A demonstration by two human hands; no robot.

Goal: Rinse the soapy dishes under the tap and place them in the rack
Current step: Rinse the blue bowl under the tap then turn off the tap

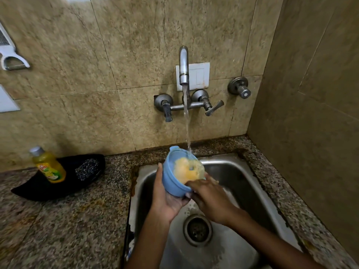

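Observation:
A blue plastic bowl (pixel 172 178) is held tilted over the steel sink (pixel 239 171), its yellowish inside facing me. My left hand (pixel 167 199) cups it from below and behind, fingers curled round its base. My right hand (pixel 207 197) grips the near rim, fingertips inside the bowl. Water runs from the wall tap (pixel 184 65) and strikes the bowl's far rim. No rack is in view.
A yellow dish-soap bottle (pixel 48 166) lies on a black tray (pixel 58 181) with a scrubber (pixel 87 168) on the granite counter (pixel 68 230) at left. The drain (pixel 197 229) sits below my hands. Tap handles (pixel 211 107) project from the tiled wall, and a side wall stands at right.

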